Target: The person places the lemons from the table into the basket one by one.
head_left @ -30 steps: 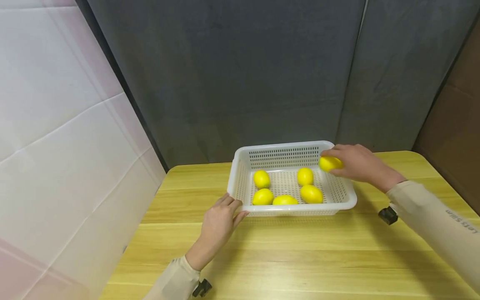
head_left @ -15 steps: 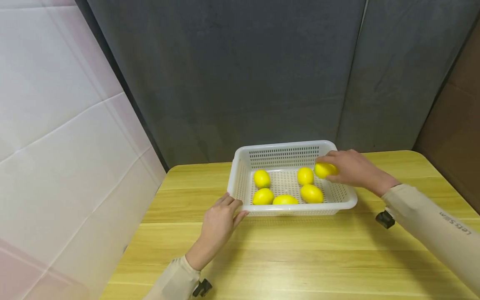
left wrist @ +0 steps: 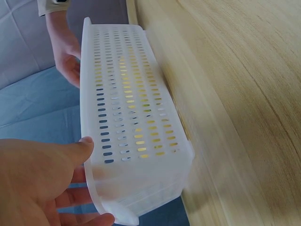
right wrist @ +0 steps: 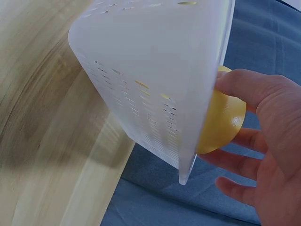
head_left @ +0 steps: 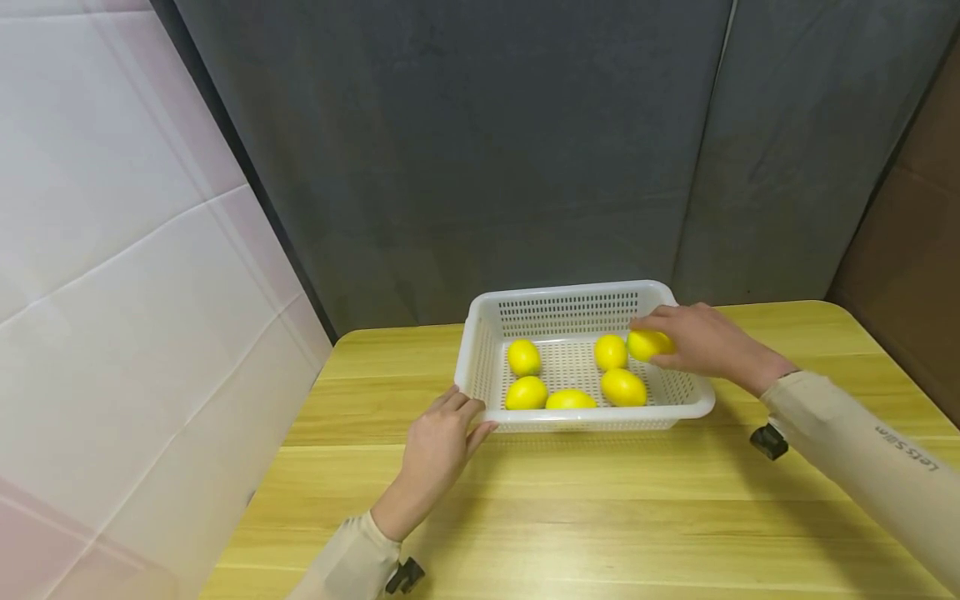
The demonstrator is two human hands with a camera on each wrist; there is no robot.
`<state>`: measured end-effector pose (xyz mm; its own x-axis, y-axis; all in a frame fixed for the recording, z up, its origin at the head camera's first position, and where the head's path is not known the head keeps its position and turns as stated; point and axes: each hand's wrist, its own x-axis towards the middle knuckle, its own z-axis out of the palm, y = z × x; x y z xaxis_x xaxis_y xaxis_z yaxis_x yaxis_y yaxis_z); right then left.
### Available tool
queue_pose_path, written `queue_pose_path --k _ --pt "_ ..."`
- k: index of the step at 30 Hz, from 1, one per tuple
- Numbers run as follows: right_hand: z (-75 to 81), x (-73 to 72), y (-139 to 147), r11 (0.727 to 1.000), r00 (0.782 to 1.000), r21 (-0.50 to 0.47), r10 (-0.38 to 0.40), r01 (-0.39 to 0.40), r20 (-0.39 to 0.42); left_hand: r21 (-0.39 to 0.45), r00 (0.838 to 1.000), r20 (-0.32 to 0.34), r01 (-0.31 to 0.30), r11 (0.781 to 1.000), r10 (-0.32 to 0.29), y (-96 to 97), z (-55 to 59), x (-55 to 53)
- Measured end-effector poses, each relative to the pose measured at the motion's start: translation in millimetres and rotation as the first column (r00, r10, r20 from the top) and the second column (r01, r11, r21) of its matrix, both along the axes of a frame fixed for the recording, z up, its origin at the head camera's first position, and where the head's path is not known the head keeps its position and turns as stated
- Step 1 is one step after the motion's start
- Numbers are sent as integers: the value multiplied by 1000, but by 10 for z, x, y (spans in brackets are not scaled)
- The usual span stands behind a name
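Note:
A white perforated plastic basket (head_left: 570,291) stands on the wooden table. Several yellow lemons (head_left: 622,387) lie on its floor, mostly along the near side and toward both ends. My left hand (head_left: 437,443) grips the basket's near left corner; in the left wrist view the thumb (left wrist: 83,147) presses the rim and the fingers go round the corner. My right hand (head_left: 701,337) reaches over the basket's right end and holds another lemon (head_left: 649,344) between thumb and fingers. In the right wrist view this held lemon (right wrist: 225,120) is partly below the rim, next to the end wall.
The table (head_left: 600,508) stretches in front of the basket, its far edge close behind it. A dark grey fabric panel (head_left: 450,167) rises at the back. White sheeting (head_left: 135,275) stands on the left, and a brown panel (head_left: 907,233) on the right.
My right hand has moved left and down with the lemon, from the basket's right rim to inside, beside the lemons there. The left hand and the basket have stayed in place.

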<state>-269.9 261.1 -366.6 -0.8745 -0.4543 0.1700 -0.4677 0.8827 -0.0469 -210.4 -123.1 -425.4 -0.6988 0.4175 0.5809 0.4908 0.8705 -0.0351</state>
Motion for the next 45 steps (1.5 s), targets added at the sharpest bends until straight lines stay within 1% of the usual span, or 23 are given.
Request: queue_pose_path --k 7,13,18,24,31,36,45 --pt "-4 2 4 1000 1000 9 2 -2 3 2 1000 3 3 1000 -3 4 3 6" --pt "1 13 33 1000 1000 3 -12 12 22 2 1000 4 1 1000 -1 5 6 7" --pt "16 31 31 1000 999 17 -20 19 31 1 1000 1 0 1000 0 4 9 9" --pt "23 40 21 1000 999 13 -23 22 42 14 1000 14 -1 1000 1 6 12 7" --pt "7 39 17 1000 999 5 -17 17 34 21 1000 22 9 1000 -10 7 21 -1" --pt "-8 43 8 1000 999 -6 -19 20 43 10 1000 24 15 1000 -15 -6 31 -8" --pt "-17 67 -2 1000 1000 -15 0 0 25 -18 999 42 15 1000 -14 -20 70 -9"
